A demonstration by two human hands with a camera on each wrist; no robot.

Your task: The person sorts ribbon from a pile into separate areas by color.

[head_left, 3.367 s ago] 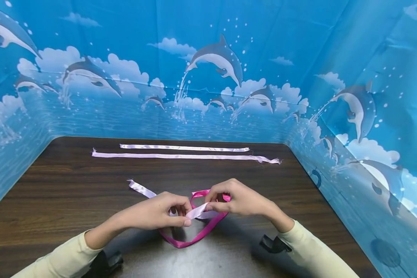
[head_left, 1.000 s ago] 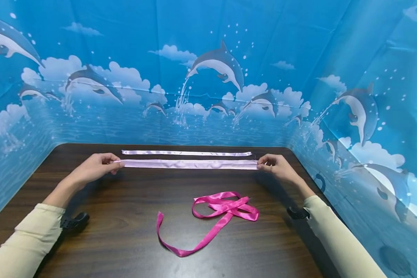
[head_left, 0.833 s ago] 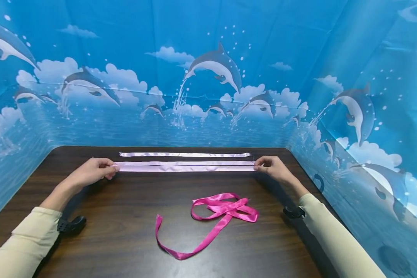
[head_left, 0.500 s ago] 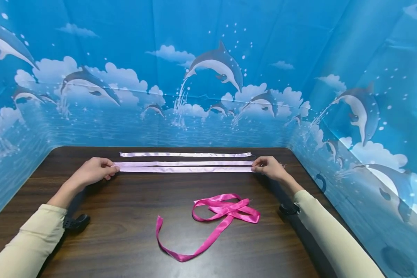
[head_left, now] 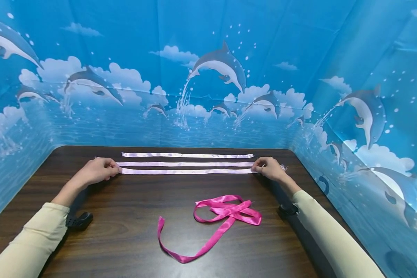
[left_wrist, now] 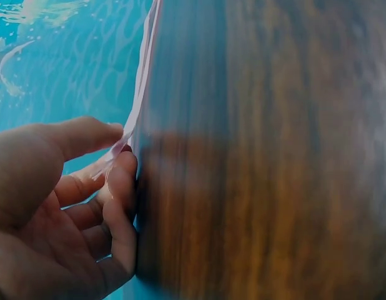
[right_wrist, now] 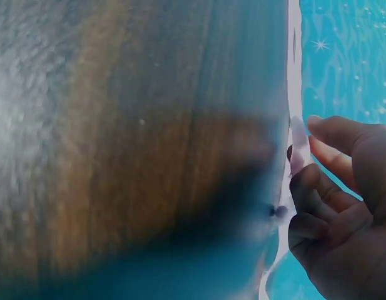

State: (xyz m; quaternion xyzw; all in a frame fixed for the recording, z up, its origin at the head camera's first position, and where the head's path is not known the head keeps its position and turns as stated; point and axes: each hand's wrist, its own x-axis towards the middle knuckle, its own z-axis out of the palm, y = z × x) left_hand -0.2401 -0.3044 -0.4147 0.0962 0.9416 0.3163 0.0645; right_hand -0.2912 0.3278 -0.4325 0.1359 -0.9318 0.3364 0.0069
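Nearest lilac ribbon (head_left: 187,171) straight between left grip (head_left: 99,170) and right grip (head_left: 269,168)

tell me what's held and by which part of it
The front lilac ribbon: the left hand pinches it at its left end, the right hand at its right end.

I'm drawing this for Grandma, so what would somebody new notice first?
Probably the bright pink ribbon, loosely looped on the dark table. Then the leaping dolphins on the blue backdrop behind it. Next, three pale ribbons stretch near the table's far edge, the left grip and right grip pinching the nearest one.
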